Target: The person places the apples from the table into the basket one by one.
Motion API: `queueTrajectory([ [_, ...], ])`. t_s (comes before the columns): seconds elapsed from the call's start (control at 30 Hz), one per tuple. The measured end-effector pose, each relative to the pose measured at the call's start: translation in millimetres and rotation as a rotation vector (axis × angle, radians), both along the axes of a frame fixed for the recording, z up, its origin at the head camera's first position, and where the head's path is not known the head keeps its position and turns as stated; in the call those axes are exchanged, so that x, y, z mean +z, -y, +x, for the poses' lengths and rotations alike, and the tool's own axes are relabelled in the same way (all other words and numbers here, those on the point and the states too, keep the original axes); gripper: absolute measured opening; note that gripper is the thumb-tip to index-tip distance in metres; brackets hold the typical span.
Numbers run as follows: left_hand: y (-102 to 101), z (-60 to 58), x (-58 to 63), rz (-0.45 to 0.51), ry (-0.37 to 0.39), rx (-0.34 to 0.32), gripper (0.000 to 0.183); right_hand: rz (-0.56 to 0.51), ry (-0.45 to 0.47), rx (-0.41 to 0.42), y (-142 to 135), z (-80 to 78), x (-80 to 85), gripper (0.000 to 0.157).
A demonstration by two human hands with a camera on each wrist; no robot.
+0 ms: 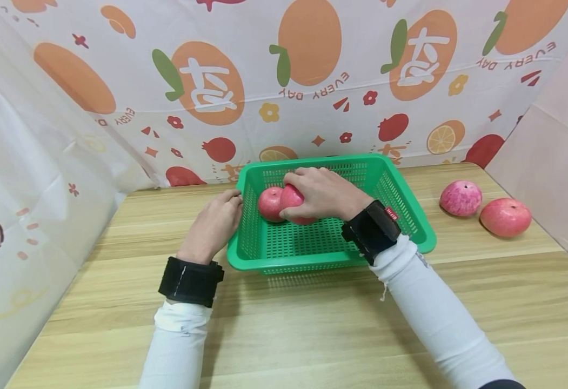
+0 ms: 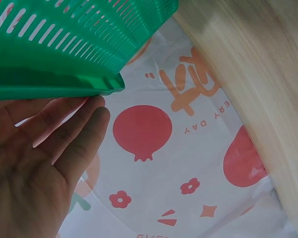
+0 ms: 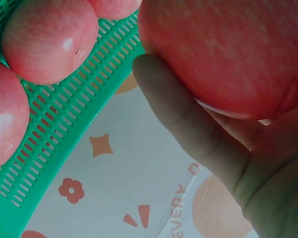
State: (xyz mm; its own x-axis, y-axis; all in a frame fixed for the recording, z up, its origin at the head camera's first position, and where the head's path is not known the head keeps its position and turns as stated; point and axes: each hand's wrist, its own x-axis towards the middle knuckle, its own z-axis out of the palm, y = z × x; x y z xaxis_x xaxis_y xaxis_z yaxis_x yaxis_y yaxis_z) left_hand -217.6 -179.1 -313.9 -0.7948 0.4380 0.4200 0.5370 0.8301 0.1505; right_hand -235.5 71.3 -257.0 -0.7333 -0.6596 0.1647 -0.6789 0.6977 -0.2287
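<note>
My right hand (image 1: 320,189) grips a red apple (image 1: 292,199) over the inside of the green plastic basket (image 1: 303,261). In the right wrist view the held apple (image 3: 233,54) looms large, with a finger (image 3: 188,121) along its side. Beside it in the basket lies another red apple (image 1: 270,204). More apples (image 3: 49,39) show against the slotted basket wall in the right wrist view. My left hand (image 1: 215,224) is at the basket's left side. Its fairly straight fingers (image 2: 82,144) touch the rim in the left wrist view; its thumb is hidden.
Two more apples, a mottled pink one (image 1: 461,198) and a redder one (image 1: 506,218), sit on the wooden table (image 1: 303,335) right of the basket. A fruit-printed sheet (image 1: 259,108) hangs behind the table, and pale sheets flank it on both sides.
</note>
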Motion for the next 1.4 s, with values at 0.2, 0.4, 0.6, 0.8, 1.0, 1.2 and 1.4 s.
queueTrajectory([
  [0.2, 0.0, 0.5, 0.8, -0.002, 0.011, 0.008, 0.023, 0.015, -0.009, 0.019, 2.4, -1.1, -1.4, 0.057],
  [0.4, -0.5, 0.7, 1.4, -0.005, 0.008, 0.006, 0.024, 0.032, -0.012, 0.02, 5.2, -2.9, -2.6, 0.06],
  [0.6, -0.6, 0.9, 1.8, -0.006, 0.009, 0.006, 0.025, 0.041, 0.001, 0.018, 8.2, -4.4, -3.2, 0.062],
  [0.8, 0.2, 0.5, 1.3, -0.006, 0.005, 0.002, 0.025, 0.053, 0.023, 0.018, 11.6, -7.9, -5.3, 0.064],
  [1.0, 0.6, -0.1, 1.2, -0.006, -0.006, -0.005, 0.023, 0.064, 0.053, 0.008, 15.5, -8.7, -6.6, 0.067],
  [1.2, -0.2, 0.0, 1.7, -0.01, 0.007, 0.0, 0.023, 0.063, 0.081, 0.024, 19.8, -7.9, -6.6, 0.067],
  [1.4, -0.4, 0.7, 1.9, -0.019, 0.007, 0.001, 0.024, 0.07, 0.096, 0.036, 25.0, -8.6, -8.5, 0.067],
])
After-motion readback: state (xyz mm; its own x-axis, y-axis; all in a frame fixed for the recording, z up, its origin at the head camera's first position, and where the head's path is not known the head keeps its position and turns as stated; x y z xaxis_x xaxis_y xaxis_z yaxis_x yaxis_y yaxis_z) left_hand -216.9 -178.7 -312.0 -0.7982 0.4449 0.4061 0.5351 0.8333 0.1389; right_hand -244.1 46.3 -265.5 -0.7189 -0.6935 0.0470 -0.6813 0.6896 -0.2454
